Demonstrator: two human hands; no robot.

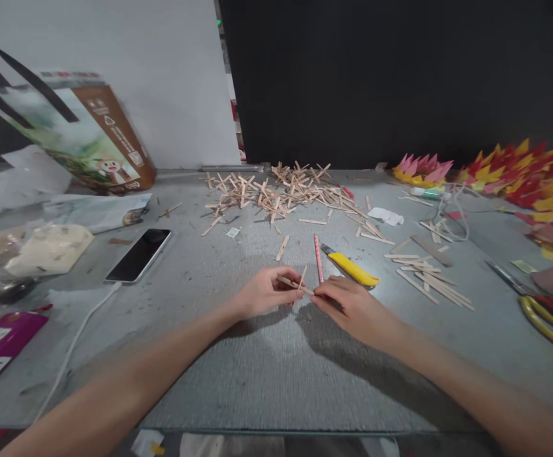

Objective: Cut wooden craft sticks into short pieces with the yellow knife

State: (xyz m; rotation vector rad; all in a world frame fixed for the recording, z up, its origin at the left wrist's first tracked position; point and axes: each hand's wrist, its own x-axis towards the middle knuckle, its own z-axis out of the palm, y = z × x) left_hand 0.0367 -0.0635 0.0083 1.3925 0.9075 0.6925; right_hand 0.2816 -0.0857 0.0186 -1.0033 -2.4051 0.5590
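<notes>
My left hand (267, 292) is closed on small wooden craft sticks (302, 277), which cross each other between the fingers. At the right end of one stick, my right hand (352, 308) pinches with thumb and forefinger; its other fingers are curled and partly hidden. Both hands are close together above the grey table. Just beyond them lie a pink striped pencil (318, 254) and a yellow utility knife (352, 268). A short piece of craft stick (282, 247) rests on the table past my left fingers.
A heap of crossed craft sticks (276, 193) covers the back middle. Loose sticks (429, 276) and scissors (538, 304) lie right, near folded paper pieces (519, 174). On the left are a phone (139, 255) with a cable, a carrier bag (100, 139) and a purple object (7, 343).
</notes>
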